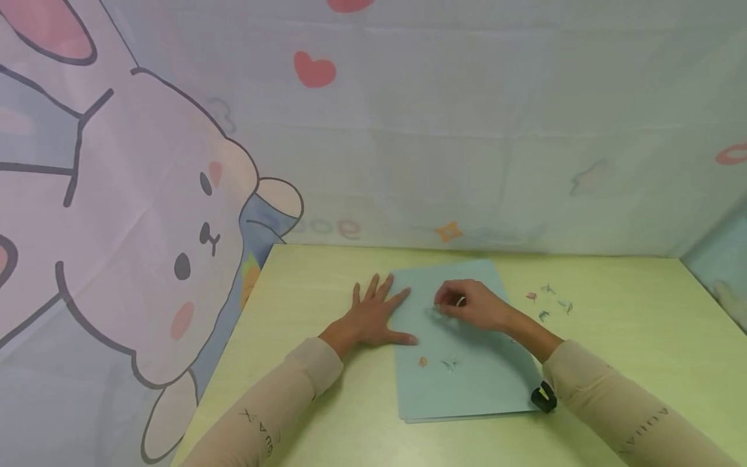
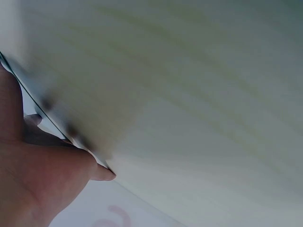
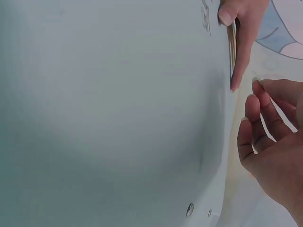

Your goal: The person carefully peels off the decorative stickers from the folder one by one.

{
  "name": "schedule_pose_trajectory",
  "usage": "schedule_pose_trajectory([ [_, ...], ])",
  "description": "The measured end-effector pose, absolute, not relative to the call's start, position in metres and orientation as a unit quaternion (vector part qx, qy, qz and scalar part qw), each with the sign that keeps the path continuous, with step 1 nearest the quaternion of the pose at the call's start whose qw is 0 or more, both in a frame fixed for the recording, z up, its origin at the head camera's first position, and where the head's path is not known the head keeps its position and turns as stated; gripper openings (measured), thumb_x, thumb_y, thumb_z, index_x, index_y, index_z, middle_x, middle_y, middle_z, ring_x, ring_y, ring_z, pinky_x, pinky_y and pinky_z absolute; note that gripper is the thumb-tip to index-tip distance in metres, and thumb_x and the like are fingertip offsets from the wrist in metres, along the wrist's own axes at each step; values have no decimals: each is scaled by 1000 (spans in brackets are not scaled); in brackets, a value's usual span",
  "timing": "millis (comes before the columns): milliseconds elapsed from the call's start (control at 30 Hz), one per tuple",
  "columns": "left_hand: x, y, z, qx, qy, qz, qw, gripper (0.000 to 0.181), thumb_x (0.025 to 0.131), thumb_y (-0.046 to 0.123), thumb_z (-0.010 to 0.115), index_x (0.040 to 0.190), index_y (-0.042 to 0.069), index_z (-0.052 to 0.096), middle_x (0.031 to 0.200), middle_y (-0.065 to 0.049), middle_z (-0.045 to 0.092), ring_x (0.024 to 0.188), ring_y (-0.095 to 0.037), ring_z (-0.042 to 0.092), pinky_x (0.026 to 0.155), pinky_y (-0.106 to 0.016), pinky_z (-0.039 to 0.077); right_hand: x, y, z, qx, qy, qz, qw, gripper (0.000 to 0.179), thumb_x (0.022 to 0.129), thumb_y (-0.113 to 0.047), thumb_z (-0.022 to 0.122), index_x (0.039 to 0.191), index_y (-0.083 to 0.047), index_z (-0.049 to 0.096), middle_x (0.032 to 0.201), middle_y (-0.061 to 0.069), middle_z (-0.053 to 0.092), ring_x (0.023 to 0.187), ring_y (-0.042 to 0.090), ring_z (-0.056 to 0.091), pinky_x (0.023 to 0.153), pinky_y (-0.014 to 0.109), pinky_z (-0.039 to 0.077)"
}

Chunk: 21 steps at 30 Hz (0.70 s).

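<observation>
A light blue folder lies on the table. My left hand rests with fingers spread along its left edge, the thumb reaching onto the cover. Above the folder's upper middle, my right hand pinches a tiny pale piece between thumb and forefinger; it looks like a small sticker, too small to make out. The other right fingers curl loosely in the right wrist view. Lower on the cover are an orange flower sticker and a thin leafy sprig sticker.
On the pale yellow-green table, right of the folder, lie a pinkish-red flower sticker and several leafy ones. A black object is beside the right sleeve. Behind hangs a cloth with a cartoon rabbit. Metal rivets show on the folder.
</observation>
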State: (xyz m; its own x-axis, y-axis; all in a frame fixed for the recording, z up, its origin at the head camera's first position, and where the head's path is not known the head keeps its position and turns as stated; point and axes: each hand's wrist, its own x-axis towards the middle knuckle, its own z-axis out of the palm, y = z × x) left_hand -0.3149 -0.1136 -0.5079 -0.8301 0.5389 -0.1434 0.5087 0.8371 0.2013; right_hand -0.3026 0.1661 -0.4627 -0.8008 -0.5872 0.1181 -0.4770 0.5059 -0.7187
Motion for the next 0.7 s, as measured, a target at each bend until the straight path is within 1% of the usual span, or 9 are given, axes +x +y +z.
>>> schedule_pose_trajectory([
  [133,-315,-114,-509,275,953,80,98,113,85,90,56,172,35,12,178,-10,-7,162,-40,-9,122,-73,0,-301,173,-462,-291,869,-397,53,13,102,-4,70,114,-5,71,97,1,73,89,18,69,79,33,56],
  [267,-316,-114,-511,276,953,75,96,112,85,91,55,172,35,11,178,-10,-7,162,-40,-10,122,-73,0,-300,180,-460,-278,877,-390,35,9,102,-6,71,111,-7,73,97,1,74,89,17,69,78,32,56],
  [433,-316,-114,-511,279,953,75,88,112,85,90,56,172,35,13,179,-11,-5,162,-40,-8,122,-74,1,-299,189,-458,-267,886,-378,28,9,102,-9,71,109,-10,76,99,-2,74,89,15,68,78,31,56],
  [600,-314,-114,-509,283,952,85,85,111,85,88,58,172,34,16,178,-12,-3,162,-41,-6,121,-75,2,-297,202,-456,-248,893,-375,23,15,103,-8,70,115,-9,79,99,-1,74,88,17,68,79,33,55],
  [700,-313,-114,-508,286,950,90,85,110,86,86,59,172,32,17,178,-14,-1,162,-42,-5,121,-75,2,-295,210,-455,-232,898,-374,18,20,103,-9,70,122,-6,77,99,0,75,89,18,69,78,33,55],
])
